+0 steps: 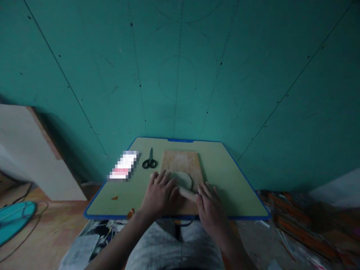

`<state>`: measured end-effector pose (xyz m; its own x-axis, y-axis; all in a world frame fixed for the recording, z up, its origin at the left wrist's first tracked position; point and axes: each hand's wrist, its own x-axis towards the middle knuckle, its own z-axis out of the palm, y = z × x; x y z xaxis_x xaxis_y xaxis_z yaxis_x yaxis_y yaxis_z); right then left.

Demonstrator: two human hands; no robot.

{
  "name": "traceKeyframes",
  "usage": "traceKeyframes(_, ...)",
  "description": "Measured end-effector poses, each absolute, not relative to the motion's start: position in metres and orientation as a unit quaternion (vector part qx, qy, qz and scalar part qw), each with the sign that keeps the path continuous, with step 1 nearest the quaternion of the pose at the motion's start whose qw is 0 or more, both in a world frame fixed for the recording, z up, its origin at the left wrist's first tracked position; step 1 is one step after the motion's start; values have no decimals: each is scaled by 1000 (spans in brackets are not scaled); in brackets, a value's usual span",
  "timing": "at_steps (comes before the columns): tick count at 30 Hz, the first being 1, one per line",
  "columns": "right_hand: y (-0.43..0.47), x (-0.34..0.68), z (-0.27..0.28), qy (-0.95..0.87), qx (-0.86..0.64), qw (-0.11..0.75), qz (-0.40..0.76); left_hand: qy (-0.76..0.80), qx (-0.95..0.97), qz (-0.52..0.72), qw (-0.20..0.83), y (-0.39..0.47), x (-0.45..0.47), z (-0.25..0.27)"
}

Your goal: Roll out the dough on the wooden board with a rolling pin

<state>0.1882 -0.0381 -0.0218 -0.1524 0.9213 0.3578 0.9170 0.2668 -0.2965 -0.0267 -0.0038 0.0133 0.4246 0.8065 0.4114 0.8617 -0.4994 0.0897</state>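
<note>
A thin rolling pin (188, 194) lies slantwise over the lower part of a flat, pale, rounded sheet that looks like dough (182, 179). My left hand (160, 191) is on the pin's left part, its fingers bent over it and covering some of the sheet. At the pin's right end is my right hand (209, 206), closed about it with the thumb along the near side. Under the sheet is a wooden cutting board (180, 159), its near part shaded by my hands.
The small table (233, 180) has a blue rim and stands against a green wall (180, 75). Scissors (150, 159) and a blurred-out bright rectangle (123, 166) are on its left side. A white panel (39, 157) leans at left; clutter (303, 228) covers the floor at right.
</note>
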Motion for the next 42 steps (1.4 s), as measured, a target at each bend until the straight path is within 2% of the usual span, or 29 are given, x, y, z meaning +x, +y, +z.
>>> traceKeyframes(7,-18,182,-1,-747,-638,188,-9,-531,-818,-211,74,-21,-57,9)
traceKeyframes(23,31,153,34,-765,-632,118,-43,-604,-765,-204,93,3,-37,9)
traceKeyframes(29,59,152,36,-760,-641,110,-12,-617,-760,-178,96,30,-32,18)
traceKeyframes(33,78,154,35,-760,-636,134,3,-628,-756,-162,88,47,-30,24)
traceKeyframes(37,95,156,34,-775,-609,166,-19,-640,-746,-169,69,62,-28,27)
traceKeyframes(42,109,156,36,-790,-591,157,-47,-651,-740,-158,60,78,-27,26)
